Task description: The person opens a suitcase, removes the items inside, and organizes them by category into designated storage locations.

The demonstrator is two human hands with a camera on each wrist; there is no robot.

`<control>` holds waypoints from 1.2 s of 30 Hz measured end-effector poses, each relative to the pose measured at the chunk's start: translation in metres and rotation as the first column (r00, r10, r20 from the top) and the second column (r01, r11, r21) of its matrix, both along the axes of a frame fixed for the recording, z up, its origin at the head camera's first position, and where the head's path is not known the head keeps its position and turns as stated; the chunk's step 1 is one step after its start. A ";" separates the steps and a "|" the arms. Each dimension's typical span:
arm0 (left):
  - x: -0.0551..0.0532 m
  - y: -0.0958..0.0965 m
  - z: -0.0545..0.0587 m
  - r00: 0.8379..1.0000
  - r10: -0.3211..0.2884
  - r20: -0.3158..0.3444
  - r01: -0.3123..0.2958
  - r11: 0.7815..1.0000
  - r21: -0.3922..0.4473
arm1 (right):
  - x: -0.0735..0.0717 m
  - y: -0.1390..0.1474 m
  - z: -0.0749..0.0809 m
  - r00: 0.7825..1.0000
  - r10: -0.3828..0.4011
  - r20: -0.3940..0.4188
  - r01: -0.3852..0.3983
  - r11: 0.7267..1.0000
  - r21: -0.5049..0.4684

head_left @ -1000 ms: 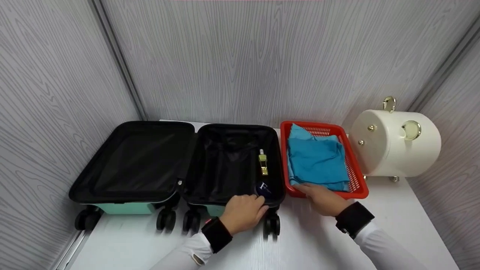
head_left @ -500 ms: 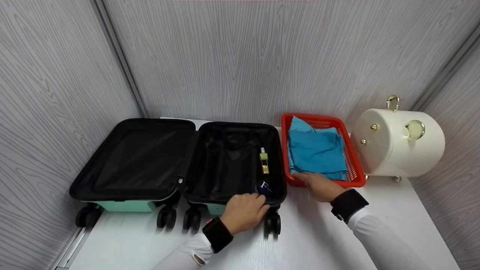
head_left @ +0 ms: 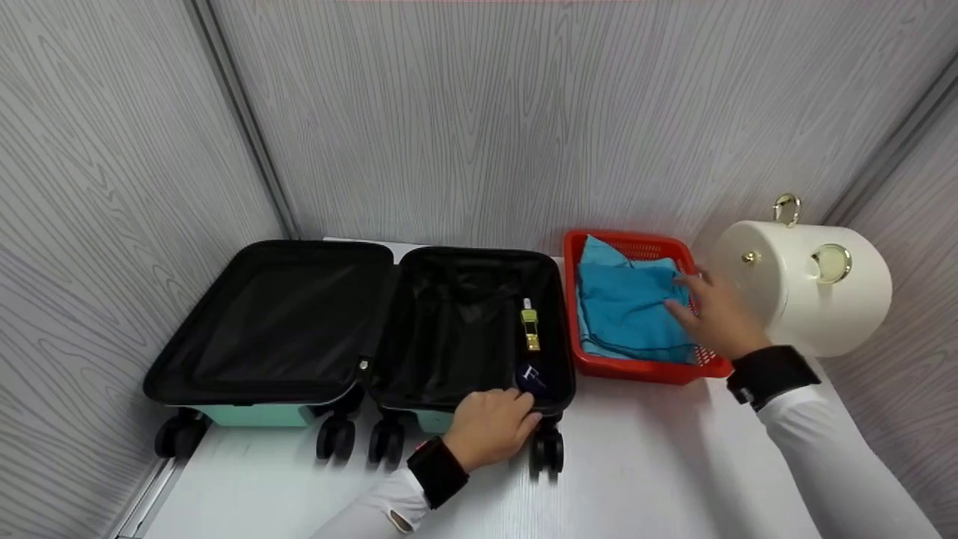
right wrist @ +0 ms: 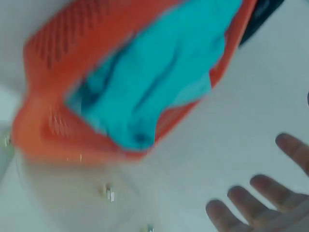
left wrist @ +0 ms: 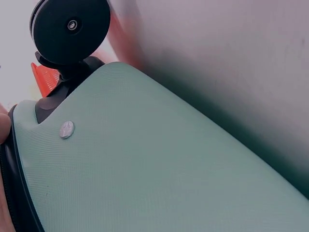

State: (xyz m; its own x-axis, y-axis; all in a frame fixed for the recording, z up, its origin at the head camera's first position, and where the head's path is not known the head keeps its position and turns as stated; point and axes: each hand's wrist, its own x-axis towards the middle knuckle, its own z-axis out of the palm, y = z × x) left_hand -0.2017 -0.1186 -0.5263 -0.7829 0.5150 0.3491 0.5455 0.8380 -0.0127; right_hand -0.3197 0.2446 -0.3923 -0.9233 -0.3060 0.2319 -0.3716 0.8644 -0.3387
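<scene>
An open suitcase (head_left: pixel 479 253) with black lining and a mint-green shell lies spread in two halves. My left hand (head_left: pixel 490 427) grips the front rim of its right half; one fingertip shows at that rim in the left wrist view. Inside this half lie a small yellow-green and gold item (head_left: pixel 531 326) and a dark blue round item (head_left: pixel 531 378) with a white letter, partly behind my fingers. My right hand (head_left: pixel 722 318) hovers over the right side of a red plastic basket (head_left: pixel 632 370), fingers spread and holding nothing. Folded blue cloth (head_left: pixel 632 307) fills the basket.
A cream cylindrical case (head_left: pixel 834 299) with gold fittings lies right of the basket, near my right hand. The suitcase's left half (head_left: pixel 277 322) reaches toward the left wall. Black wheels (head_left: pixel 548 451) stick out at the front. Grey wood-patterned walls enclose the white table (head_left: pixel 614 479).
My right hand pushed the basket slightly back, then left its front rim and moved right and up over its right side. The left hand has stayed on the suitcase rim.
</scene>
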 end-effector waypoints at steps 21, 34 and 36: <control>-0.001 0.002 -0.002 1.000 0.031 -0.003 -0.031 1.000 -0.002 | -0.045 0.126 0.065 0.873 -0.482 0.074 0.486 0.873 -0.041; 0.000 0.002 0.000 1.000 0.017 -0.019 -0.016 1.000 0.020 | -0.042 0.141 0.051 0.867 -0.489 0.100 0.489 0.872 0.020; 0.000 0.002 0.000 1.000 0.020 -0.013 -0.020 1.000 0.019 | -0.042 0.140 0.051 0.863 -0.497 0.085 0.497 0.867 0.028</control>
